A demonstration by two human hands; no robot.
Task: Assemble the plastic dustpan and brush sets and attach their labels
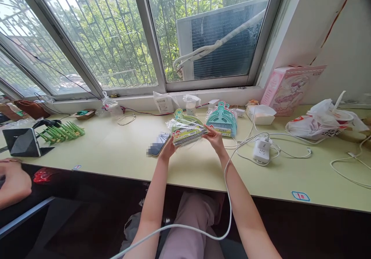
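Between my two hands I hold a plastic-wrapped mini dustpan and brush set, green with grey bristles and a yellow label, tilted above the table. My left hand grips its left end. On the right end, my right hand is closed with the thumb on the wrapping. Behind my right hand, more wrapped dustpan sets, teal with some pink showing, lie on the table. A dark phone, partly blurred, is beside my left hand and partly covered by it.
A white power strip and loose cables lie to the right. Farther right are a tissue box, a pink box and a white plastic bag. A tablet and green plastic pieces stand left, near another person's arm.
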